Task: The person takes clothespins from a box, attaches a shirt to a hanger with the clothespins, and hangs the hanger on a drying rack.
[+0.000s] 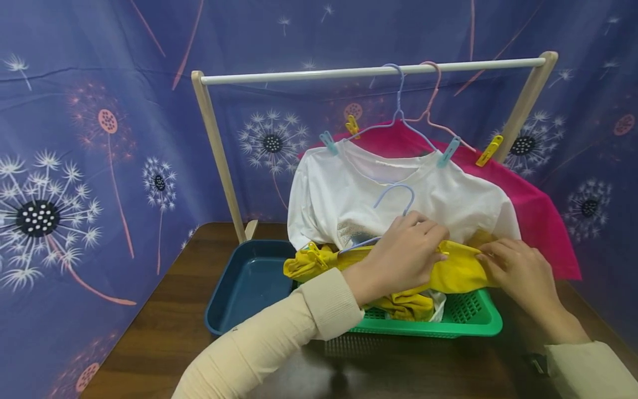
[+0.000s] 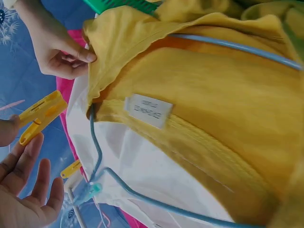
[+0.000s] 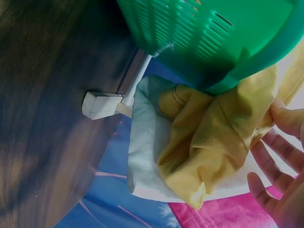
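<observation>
A yellow shirt (image 1: 456,271) hangs over a light blue hanger (image 1: 399,188), its collar tag (image 2: 149,110) visible in the left wrist view. My left hand (image 1: 406,252), beside the hanger's hook, pinches a yellow clothespin (image 2: 43,116) between thumb and fingers, just off the shirt's edge. With thumb and fingers, my right hand (image 1: 520,271) pinches the shirt's shoulder edge; the right wrist view shows its thumb on the yellow cloth (image 3: 228,128). Another yellow clothespin (image 1: 314,254) sits at the shirt's other shoulder. Below it stands a green basket (image 1: 490,321) with crumpled clothing inside.
Behind, a rack with a white rail (image 1: 299,75) carries a white shirt (image 1: 329,194) and a magenta garment (image 1: 548,233) on hangers, with blue and yellow clothespins. A dark blue tray (image 1: 249,288) sits at the left on the wooden table (image 1: 164,332).
</observation>
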The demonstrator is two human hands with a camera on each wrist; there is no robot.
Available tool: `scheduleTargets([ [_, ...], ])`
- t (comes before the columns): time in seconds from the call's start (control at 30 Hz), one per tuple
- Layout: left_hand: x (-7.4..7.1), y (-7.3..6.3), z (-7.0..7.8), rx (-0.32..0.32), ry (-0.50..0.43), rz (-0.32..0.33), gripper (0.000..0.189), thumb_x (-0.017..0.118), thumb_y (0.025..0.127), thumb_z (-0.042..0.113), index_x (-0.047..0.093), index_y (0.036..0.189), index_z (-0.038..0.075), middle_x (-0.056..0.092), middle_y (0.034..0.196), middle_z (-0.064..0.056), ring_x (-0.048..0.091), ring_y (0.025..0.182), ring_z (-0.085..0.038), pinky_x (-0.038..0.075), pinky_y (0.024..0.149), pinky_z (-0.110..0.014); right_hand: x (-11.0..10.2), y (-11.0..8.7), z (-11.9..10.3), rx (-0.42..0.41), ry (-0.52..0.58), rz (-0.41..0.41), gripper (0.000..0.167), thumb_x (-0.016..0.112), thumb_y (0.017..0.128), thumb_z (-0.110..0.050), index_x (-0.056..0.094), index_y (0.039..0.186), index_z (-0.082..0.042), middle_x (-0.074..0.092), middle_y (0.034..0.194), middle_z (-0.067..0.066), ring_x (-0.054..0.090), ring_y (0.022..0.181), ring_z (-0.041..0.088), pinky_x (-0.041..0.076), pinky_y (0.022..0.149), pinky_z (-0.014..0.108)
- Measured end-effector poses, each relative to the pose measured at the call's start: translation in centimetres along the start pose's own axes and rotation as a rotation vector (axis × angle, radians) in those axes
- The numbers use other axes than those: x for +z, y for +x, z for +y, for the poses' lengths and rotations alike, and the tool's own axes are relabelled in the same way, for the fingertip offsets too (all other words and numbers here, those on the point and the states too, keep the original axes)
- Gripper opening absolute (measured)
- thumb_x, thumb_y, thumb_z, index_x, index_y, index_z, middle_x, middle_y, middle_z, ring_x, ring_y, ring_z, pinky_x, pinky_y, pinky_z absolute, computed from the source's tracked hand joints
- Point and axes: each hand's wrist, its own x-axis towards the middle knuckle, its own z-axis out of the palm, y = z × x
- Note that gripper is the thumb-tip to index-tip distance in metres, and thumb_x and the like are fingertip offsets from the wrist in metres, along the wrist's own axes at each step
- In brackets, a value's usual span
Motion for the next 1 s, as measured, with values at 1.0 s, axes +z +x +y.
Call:
scheduleTargets([
  [1.0, 4.2, 5.0, 1.0, -0.196, 0.13, -0.021, 0.013, 0.055, 0.086, 0.036, 0.055, 0.093, 0.026, 0.062, 0.094, 0.017, 0.048, 0.105, -0.009, 0.032, 0.08, -0.025, 0.3, -0.3, 0.5, -0.036, 0.015, 0.028, 0.015, 0.071, 0.075, -0.016, 0.069, 0.086, -0.005, 0.066, 0.08, 0.011, 0.056, 0.072, 0.03, 0.039, 0.057, 0.042],
])
